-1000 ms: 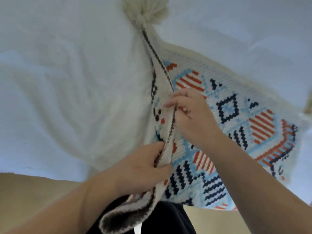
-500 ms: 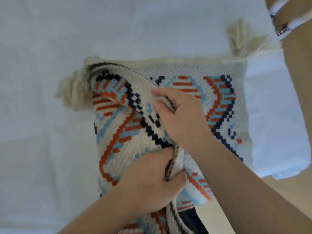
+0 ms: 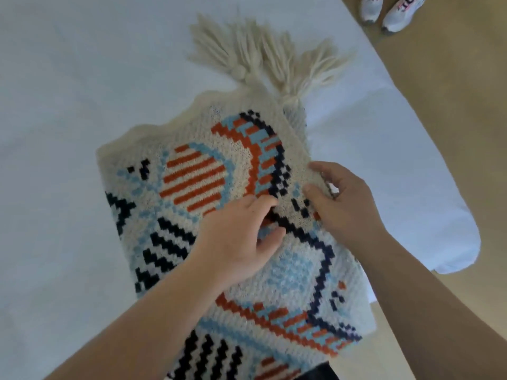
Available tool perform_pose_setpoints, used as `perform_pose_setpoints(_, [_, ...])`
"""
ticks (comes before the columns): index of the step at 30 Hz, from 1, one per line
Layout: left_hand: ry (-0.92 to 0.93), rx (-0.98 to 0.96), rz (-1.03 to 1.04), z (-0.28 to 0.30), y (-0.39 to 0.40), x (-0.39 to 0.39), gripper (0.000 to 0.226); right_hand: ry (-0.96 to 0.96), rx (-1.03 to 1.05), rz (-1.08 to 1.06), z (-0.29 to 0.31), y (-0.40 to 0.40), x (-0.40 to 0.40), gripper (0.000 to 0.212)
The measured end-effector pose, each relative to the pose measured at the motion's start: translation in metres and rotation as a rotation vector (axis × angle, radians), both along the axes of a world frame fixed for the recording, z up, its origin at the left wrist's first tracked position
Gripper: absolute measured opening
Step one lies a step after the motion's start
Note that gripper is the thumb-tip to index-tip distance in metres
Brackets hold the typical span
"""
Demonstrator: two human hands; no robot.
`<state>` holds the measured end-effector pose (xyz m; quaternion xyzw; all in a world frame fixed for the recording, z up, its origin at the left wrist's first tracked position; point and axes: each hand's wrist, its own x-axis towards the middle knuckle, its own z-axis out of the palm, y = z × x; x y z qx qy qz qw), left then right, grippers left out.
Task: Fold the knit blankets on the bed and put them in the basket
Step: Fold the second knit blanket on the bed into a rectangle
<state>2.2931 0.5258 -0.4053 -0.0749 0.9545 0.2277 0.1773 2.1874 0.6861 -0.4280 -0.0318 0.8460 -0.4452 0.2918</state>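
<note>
While fingers pinch blanket, left hand grips.

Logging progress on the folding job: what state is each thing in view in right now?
knit blanket: folded over, lying on the bed
tassels: splayed on the sheet
left hand: pinching blanket
right hand: gripping blanket's edge
bed: covered with white sheet
sneakers: on floor
</note>
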Motion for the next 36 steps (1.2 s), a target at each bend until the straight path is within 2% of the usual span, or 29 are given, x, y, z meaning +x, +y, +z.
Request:
perform_pose_setpoints(2, [0.081,-0.088,-0.059,-0.015,-0.009,-0.014,0.059,-0.001,0.010,0.030,-0.006,-0.005,-0.001,0.039])
perform_pose_setpoints(5, [0.101,-0.164,-0.126,-0.033,-0.006,-0.035,0.064,0.012,0.030,0.004,-0.014,-0.011,-0.002,0.037])
perform_pose_setpoints(10, [0.105,-0.124,-0.148,-0.048,-0.009,-0.060,0.070,-0.003,0.007,-0.141,-0.015,-0.002,-0.004,0.031])
perform_pose_setpoints(13, [0.064,-0.111,-0.228,-0.050,-0.003,-0.069,0.070,0.050,0.032,-0.203,-0.009,0.010,0.003,0.020])
perform_pose_setpoints(16, [0.057,-0.102,-0.312,-0.051,0.007,-0.074,0.067,-0.030,0.066,-0.235,-0.005,0.020,0.007,0.014])
perform_pose_setpoints(18, [0.077,-0.092,-0.296,-0.055,0.005,-0.072,0.066,-0.100,0.119,-0.188,0.000,0.017,-0.004,0.010])
perform_pose_setpoints(19, [0.095,-0.088,-0.271,-0.056,0.003,-0.071,0.067,-0.100,0.149,-0.143,0.002,0.010,-0.015,0.016])
perform_pose_setpoints(22, [0.123,-0.092,-0.228,-0.059,-0.001,-0.070,0.072,0.008,0.169,-0.021,-0.001,-0.030,-0.055,0.036])
perform_pose_setpoints(25, [0.167,-0.153,-0.176,-0.057,-0.004,-0.073,0.075,0.059,0.144,0.087,-0.010,-0.074,-0.083,0.035])
perform_pose_setpoints(28, [0.184,-0.209,-0.199,-0.054,-0.013,-0.076,0.079,0.106,0.055,0.040,-0.017,-0.079,-0.090,0.020])
perform_pose_setpoints(33, [0.202,-0.202,-0.226,-0.053,-0.013,-0.083,0.090,0.216,-0.114,-0.284,-0.020,-0.044,-0.094,0.016])
perform_pose_setpoints(36, [0.109,-0.265,-0.268,-0.061,-0.013,-0.086,0.092,0.099,0.015,-0.117,-0.036,-0.034,-0.087,0.022])
